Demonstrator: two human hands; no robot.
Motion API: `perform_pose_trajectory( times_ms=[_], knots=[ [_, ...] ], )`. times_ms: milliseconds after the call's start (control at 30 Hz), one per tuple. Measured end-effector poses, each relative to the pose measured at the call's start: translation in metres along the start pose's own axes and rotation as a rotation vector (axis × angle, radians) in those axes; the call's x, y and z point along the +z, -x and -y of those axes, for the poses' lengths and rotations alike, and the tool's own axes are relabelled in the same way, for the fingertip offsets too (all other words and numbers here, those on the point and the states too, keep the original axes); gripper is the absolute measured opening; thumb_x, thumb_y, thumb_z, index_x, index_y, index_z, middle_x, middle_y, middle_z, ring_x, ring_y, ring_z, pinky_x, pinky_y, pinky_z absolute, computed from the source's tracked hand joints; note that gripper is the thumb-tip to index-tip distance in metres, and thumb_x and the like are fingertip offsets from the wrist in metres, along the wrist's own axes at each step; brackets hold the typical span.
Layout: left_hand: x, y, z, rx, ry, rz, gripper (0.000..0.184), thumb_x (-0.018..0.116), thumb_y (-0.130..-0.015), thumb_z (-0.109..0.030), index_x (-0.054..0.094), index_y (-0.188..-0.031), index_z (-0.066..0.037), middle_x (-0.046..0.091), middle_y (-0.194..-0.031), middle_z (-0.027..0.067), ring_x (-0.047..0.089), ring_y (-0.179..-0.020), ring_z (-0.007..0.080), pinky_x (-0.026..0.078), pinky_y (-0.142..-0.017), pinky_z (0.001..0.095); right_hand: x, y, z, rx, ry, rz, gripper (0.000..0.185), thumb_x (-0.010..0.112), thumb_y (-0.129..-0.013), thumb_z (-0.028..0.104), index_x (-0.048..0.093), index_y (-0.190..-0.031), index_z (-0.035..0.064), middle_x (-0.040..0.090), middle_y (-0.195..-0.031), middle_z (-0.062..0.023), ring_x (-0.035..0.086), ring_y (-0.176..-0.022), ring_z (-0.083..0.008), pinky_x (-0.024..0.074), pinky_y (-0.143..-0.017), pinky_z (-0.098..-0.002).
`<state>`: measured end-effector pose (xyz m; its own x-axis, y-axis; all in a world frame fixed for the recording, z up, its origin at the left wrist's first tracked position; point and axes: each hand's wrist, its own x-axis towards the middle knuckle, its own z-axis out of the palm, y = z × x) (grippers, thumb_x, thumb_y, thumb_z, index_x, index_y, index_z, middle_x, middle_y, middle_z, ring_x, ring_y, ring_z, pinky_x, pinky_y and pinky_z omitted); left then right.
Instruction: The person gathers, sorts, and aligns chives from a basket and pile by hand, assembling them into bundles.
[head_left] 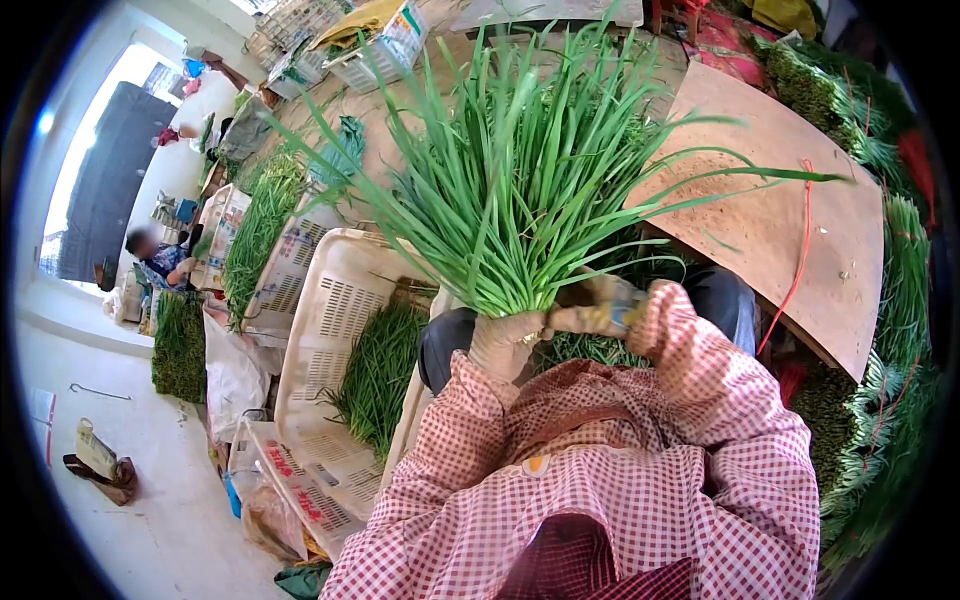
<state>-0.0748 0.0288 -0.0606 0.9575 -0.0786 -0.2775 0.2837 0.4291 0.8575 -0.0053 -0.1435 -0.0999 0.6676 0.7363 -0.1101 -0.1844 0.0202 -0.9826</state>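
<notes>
1. Two sleeves (440,440) in red-and-white check reach forward from the bottom, above a checked garment (590,500) on the wearer's body.
2. Left hand (503,345): its fingers are closed around the pale base of a bunch (530,200) of long green leaves.
3. Right hand (597,305): just beside that base, bent inward. It is blurred, so whether its fingers grip anything cannot be told.
4. The bunch stands upright in front of the body, its leaves fanning wide; one long leaf arches right, over the desk.
5. Dark-trousered knees (725,300) show on both sides of the hands.
6. At left, a pale slotted crate (340,285) holds loose greens (385,370).
7. At right, a brown board-topped desk (800,260) carries scattered dirt and a red string (806,235), which hangs over the near edge.
8. Along the far right, tied bundles (905,300) of greens are stacked.
9. Farther left, a white bag (232,365) stands near another crate piled with leaves (265,215).
10. Beyond, a second person (165,262) is beside more crates; at the top, a yellow cloth (368,20) lies over a white crate (400,40).
</notes>
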Motion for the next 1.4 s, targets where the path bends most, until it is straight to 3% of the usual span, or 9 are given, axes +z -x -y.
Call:
perform_pose_trajectory(
  times_ms=[167, 267, 433, 533, 700, 800, 967, 1200, 1400],
  knots=[
    [-0.002, 0.0, 0.007, 0.03, 0.07, -0.047, 0.04, 0.071, -0.066, -0.005, 0.062, -0.105, -0.007, 0.066, -0.093, 0.0057, 0.064, -0.079, 0.0194, 0.052, -0.063, 0.0319, -0.008, 0.045, 0.075, -0.197, 0.369, -0.255, 0.016, 0.065, -0.082, 0.019, 0.061, -0.085, 0.0037, 0.059, -0.066, -0.0017, 0.056, -0.058, -0.0125, 0.0437, -0.054, -0.0264],
    [-0.003, -0.002, 0.015, 0.142, -0.247, -0.009, 0.039, 0.064, -0.067, -0.002, 0.061, -0.106, -0.005, 0.065, -0.094, 0.0072, 0.063, -0.08, 0.0202, 0.051, -0.063, 0.0317, 0.001, 0.036, 0.127, -0.224, 0.655, -0.42, 0.041, 0.07, -0.08, 0.018, 0.055, -0.114, -0.0003, 0.06, -0.07, -0.0041, 0.055, -0.059, -0.0097, 0.0433, -0.053, -0.0239],
    [0.01, 0.004, 0.013, 0.07, -0.014, -0.051, 0.039, 0.061, -0.068, 0.003, 0.059, -0.106, -0.001, 0.064, -0.094, 0.0092, 0.062, -0.077, 0.0201, 0.049, -0.061, 0.0307, -0.003, -0.003, 0.139, 0.114, 1.078, -0.222, 0.063, 0.068, -0.082, 0.027, 0.041, -0.133, 0.0023, 0.065, -0.099, -0.0224, 0.063, -0.097, -0.0342, 0.0493, -0.083, -0.04],
    [0.001, 0.002, 0.014, 0.062, -0.128, -0.04, 0.039, 0.064, -0.068, -0.001, 0.059, -0.107, -0.003, 0.064, -0.093, 0.0085, 0.062, -0.078, 0.0193, 0.048, -0.061, 0.0312, -0.005, -0.016, 0.111, -0.026, 1.143, -0.126, 0.049, 0.064, -0.085, 0.025, 0.048, -0.126, 0.0039, 0.066, -0.097, -0.0174, 0.064, -0.097, -0.0315, 0.0515, -0.078, -0.0379],
    [-0.002, 0.004, 0.016, 0.064, 0.055, -0.005, 0.044, 0.072, -0.066, -0.006, 0.059, -0.108, -0.006, 0.064, -0.089, 0.0065, 0.062, -0.077, 0.0191, 0.048, -0.059, 0.0323, 0.001, -0.016, 0.089, 0.176, -0.027, -0.351, 0.016, 0.059, -0.092, 0.026, 0.062, -0.095, 0.0101, 0.061, -0.066, -0.0007, 0.055, -0.048, -0.009, 0.0433, -0.041, -0.0251],
    [-0.006, 0.005, 0.013, 0.029, 0.091, -0.001, 0.045, 0.075, -0.064, -0.009, 0.06, -0.107, -0.007, 0.065, -0.089, 0.0053, 0.062, -0.077, 0.0195, 0.048, -0.059, 0.0322, 0.003, -0.015, 0.076, 0.064, -0.343, -0.311, 0.025, 0.063, -0.089, 0.035, 0.062, -0.094, 0.0106, 0.062, -0.065, -0.0006, 0.055, -0.046, -0.0068, 0.0399, -0.037, -0.019],
    [-0.018, 0.007, 0.009, -0.038, 0.121, -0.06, 0.047, 0.077, -0.062, -0.01, 0.06, -0.106, -0.009, 0.065, -0.091, 0.0044, 0.063, -0.079, 0.0198, 0.048, -0.062, 0.0313, -0.011, -0.039, 0.089, -0.035, -0.243, -0.657, 0.024, 0.068, -0.085, 0.02, 0.061, -0.104, 0.0061, 0.067, -0.083, -0.0089, 0.059, -0.057, -0.0134, 0.0478, -0.042, -0.0236],
    [-0.041, 0.009, 0.003, 0.012, 0.164, -0.125, 0.045, 0.077, -0.066, -0.01, 0.061, -0.108, -0.011, 0.066, -0.096, 0.0043, 0.065, -0.084, 0.0198, 0.053, -0.065, 0.0319, -0.128, 0.013, 0.14, -0.204, -0.016, -0.975, 0.035, 0.06, -0.09, 0.034, 0.055, -0.117, 0.0133, 0.063, -0.1, 0.0007, 0.052, -0.07, -0.0058, 0.0357, -0.05, -0.0184],
    [-0.048, 0.002, 0.0, -0.048, 0.1, -0.193, 0.044, 0.074, -0.069, -0.008, 0.06, -0.11, -0.01, 0.066, -0.098, 0.0049, 0.064, -0.089, 0.0212, 0.051, -0.066, 0.0353, -0.107, 0.036, 0.118, -0.318, 0.142, -0.534, 0.025, 0.055, -0.091, 0.021, 0.056, -0.114, 0.0097, 0.053, -0.072, 0.0005, 0.046, -0.056, -0.0079, 0.0384, -0.049, -0.0202]
  ],
)
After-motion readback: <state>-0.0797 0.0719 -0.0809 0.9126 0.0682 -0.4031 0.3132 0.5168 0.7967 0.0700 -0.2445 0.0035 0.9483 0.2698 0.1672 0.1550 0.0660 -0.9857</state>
